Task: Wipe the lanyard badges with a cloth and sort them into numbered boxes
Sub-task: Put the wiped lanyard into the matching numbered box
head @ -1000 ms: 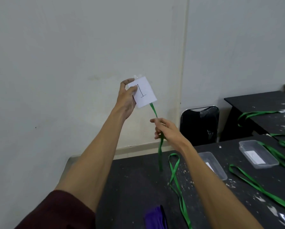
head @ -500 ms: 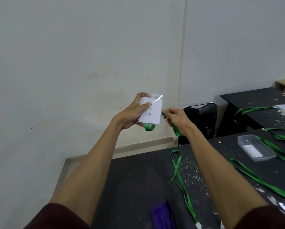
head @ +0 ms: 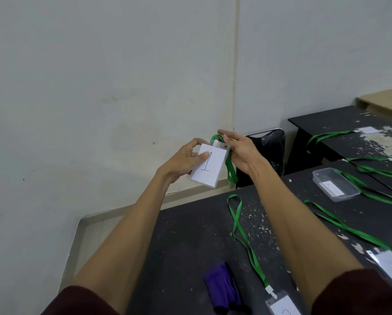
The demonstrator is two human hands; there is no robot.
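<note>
I see scuffed black tabletop [head: 190, 246] beside white wall [head: 99, 87]; left hand [head: 183, 161] pinches clear-sleeved white badge marked 1 [head: 209, 169] at 12 o'clock; right hand [head: 240, 151] grips its green strap [head: 230, 169]; clear plastic box [head: 336, 185] 2 o'clock; purple cloth [head: 222, 289] 6 o'clock.

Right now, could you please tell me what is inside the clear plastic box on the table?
A white paper slip shows through the clear plastic box at its bottom; its mark is too faint to read. Nothing else lies inside.
</note>
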